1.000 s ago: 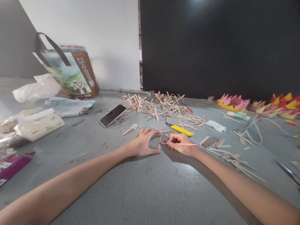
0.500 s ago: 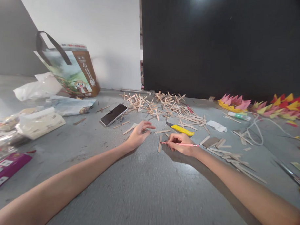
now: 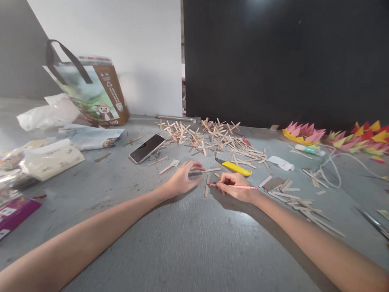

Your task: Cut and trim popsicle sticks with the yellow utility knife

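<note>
My right hand (image 3: 233, 184) is closed round a pink pencil (image 3: 244, 187), whose tip points left at a wooden craft stick (image 3: 207, 187) standing lengthwise on the grey table. Left of that stick, my left hand (image 3: 184, 178) is open, thumb and fingers parted with nothing between them. Another craft stick (image 3: 212, 170) lies crosswise just beyond its fingertips. Above my right hand rests a yellow utility knife (image 3: 235, 168) with its blade out to the left.
Many glued stick crosses (image 3: 201, 135) are heaped at the back. A phone (image 3: 147, 148) lies left of them, with a carrier bag (image 3: 91, 89) behind. Loose sticks (image 3: 302, 205) spread at right, near a white cord (image 3: 334, 168), a glue stick (image 3: 309, 150) and folded paper crowns (image 3: 303, 132).
My left hand has shifted slightly right and down toward the lengthwise stick, its thumb spreading away from the fingers. The right hand and pencil stay in place.
</note>
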{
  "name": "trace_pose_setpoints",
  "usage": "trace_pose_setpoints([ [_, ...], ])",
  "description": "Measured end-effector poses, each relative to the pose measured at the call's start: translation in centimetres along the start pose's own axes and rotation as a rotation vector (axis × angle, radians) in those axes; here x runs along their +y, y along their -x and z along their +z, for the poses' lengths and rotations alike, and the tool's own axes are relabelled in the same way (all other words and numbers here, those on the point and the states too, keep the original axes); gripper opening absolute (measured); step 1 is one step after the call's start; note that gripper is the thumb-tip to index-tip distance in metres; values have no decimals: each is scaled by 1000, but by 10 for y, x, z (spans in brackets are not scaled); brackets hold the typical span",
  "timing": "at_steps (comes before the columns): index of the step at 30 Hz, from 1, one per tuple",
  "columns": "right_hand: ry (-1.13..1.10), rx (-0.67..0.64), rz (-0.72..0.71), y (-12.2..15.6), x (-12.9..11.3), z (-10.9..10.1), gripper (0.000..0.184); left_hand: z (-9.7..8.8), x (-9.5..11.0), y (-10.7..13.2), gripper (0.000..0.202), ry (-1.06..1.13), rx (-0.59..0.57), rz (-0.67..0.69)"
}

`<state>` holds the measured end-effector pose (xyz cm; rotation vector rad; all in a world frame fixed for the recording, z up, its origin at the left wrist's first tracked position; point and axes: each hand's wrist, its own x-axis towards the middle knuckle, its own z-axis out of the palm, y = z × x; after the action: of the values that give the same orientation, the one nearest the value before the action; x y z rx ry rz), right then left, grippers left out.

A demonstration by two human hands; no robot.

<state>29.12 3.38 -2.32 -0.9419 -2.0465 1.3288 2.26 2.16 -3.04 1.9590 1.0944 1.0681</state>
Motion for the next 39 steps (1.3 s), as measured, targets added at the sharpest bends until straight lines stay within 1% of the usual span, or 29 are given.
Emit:
trace_pose_setpoints([
  [4, 7, -14, -11, 0, 0, 0, 31, 0, -1, 1, 40, -101, -26, 16],
  [10, 9, -9, -19, -1, 2, 0, 33, -2, 6, 0, 33, -271, -13, 67],
  [14, 13, 21, -3, -1, 1, 1, 33, -2, 9, 1, 33, -281, -14, 86],
  [18, 10, -7, -13, -1, 1, 1, 33, -2, 10, 1, 35, -280, -21, 72],
  [21, 5, 13, -9, -1, 1, 2, 31, -2, 11, 1, 35, -276, -21, 82],
  [25, 5, -24, -10, -1, 1, 2, 30, -2, 11, 1, 36, -284, -20, 89],
  [29, 15, 5, -4, 0, 3, 1, 31, -1, 10, 1, 35, -299, -18, 88],
  [32, 8, -30, -13, 0, 3, 1, 31, -1, 9, 1, 36, -298, -14, 87],
  [37, 21, 9, 4, 0, 1, 2, 31, -1, 10, 2, 35, -297, -11, 93],
  [39, 14, -11, -1, -1, 0, 2, 30, -1, 9, 2, 35, -306, -11, 101],
])
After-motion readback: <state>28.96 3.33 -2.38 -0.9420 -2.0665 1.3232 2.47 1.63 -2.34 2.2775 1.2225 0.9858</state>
